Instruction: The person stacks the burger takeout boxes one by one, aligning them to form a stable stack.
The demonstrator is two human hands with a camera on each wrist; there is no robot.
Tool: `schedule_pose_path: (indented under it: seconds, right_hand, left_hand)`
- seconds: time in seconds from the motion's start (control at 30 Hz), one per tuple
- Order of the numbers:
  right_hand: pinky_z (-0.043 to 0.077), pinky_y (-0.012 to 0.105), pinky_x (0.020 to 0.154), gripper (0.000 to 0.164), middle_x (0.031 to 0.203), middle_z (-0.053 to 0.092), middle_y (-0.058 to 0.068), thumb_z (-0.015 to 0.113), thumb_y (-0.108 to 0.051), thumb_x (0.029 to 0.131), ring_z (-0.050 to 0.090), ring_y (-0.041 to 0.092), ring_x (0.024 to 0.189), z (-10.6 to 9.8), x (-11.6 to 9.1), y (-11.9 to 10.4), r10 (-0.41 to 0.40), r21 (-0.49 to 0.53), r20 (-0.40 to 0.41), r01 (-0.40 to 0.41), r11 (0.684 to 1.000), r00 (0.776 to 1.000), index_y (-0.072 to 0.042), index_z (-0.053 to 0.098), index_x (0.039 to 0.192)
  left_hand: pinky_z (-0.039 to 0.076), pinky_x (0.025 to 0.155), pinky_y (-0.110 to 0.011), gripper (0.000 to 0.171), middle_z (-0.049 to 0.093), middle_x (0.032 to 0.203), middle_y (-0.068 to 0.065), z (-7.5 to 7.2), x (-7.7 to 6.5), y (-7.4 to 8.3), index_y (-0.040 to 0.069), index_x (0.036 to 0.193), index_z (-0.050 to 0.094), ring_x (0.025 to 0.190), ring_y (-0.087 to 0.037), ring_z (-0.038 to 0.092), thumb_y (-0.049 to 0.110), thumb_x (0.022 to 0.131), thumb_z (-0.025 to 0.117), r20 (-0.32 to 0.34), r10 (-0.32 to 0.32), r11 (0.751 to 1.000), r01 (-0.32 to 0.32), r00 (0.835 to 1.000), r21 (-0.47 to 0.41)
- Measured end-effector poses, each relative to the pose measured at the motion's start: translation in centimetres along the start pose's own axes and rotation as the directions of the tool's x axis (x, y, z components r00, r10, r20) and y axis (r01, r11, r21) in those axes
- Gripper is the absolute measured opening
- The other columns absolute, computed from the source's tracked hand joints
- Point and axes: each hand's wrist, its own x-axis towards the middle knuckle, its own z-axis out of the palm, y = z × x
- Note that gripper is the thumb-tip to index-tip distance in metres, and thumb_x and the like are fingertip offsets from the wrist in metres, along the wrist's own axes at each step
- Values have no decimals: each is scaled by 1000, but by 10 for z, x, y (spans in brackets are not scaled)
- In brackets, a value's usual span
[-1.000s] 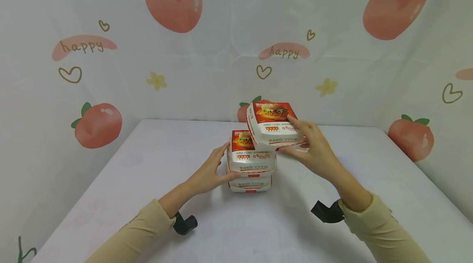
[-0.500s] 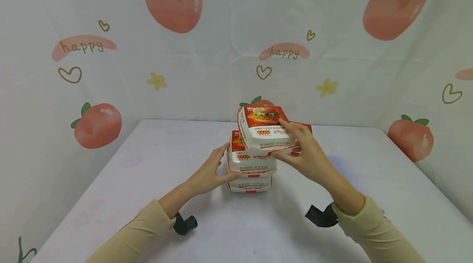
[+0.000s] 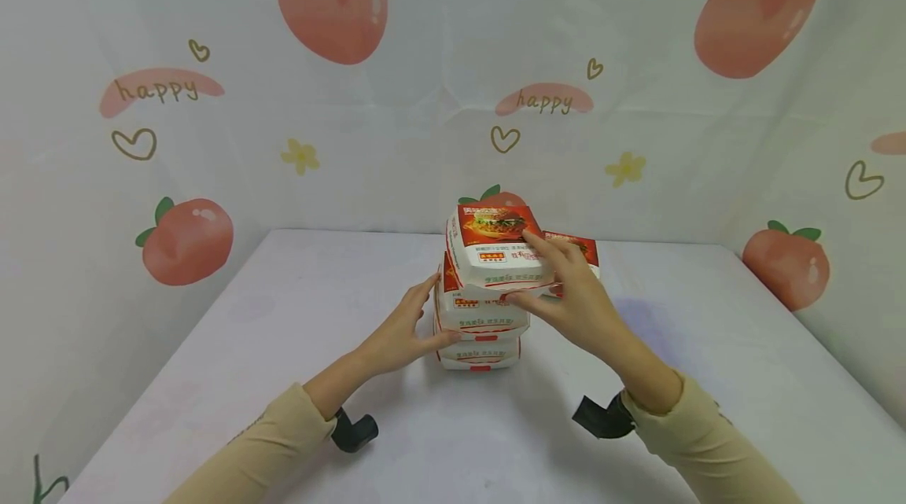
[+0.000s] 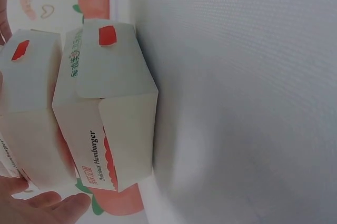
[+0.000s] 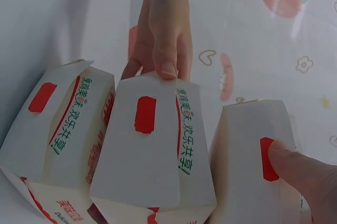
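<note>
In the head view, the right hand [image 3: 576, 299] has hold of a white cardboard burger box with a red, burger-printed lid [image 3: 495, 246], its thumb below the front edge and fingertips on the top. That box is over a two-box stack on the white table [image 3: 283, 299]; whether it touches the box below I cannot tell.

The left hand [image 3: 399, 339], spread moderately wide, grips the stack's upper white-and-red cardboard box [image 3: 488, 321] from its left side, thumb at the front. Under that sits the bottom white cardboard box [image 3: 477, 353]. Another white box with a red printed top [image 3: 582, 244], shown in the head view alone, is behind and to the right, partly hidden by the right hand.

The left wrist view adds the stack's left side, with black "Delicious Hamburger" lettering [image 4: 96, 155] on the bottom box, and the left fingers at the far side. The right wrist view gives the fronts of three boxes and places the right thumb on the red tab [image 5: 267, 170] of the held one. Only the head view shows both beige sleeves [image 3: 708, 433].
</note>
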Motion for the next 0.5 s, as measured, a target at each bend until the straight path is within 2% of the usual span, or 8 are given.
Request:
schedule_pose_path:
  seconds: [0.23,0.4,0.5]
  right_hand:
    - [55,44,81,80,134,38,16,78,-27,76,58,28,96,4,0,-4,7,-27,-14,-8,1000,1000,-21,36,144]
    - [52,38,76,80,132,39,15,78,-29,75,57,27,96,6,0,-7,-2,-59,-32,0,998,999,-22,38,143]
    - [51,39,75,79,131,40,15,78,-31,74,57,29,98,7,0,-9,-11,-80,-42,7,997,999,-22,39,142]
  left_hand:
    - [35,111,-46,95,22,152,-11,1,0,1,13,151,9,141,-25,27,40,83,68,8,-3,1000,3,1000,3]
    - [36,111,-46,94,23,152,-11,1,0,0,13,151,9,140,-25,27,40,83,68,2,6,1000,-6,1000,5]
    - [36,110,-47,93,24,152,-11,1,0,0,13,151,10,140,-25,27,40,83,68,-1,13,1000,-13,1000,6]
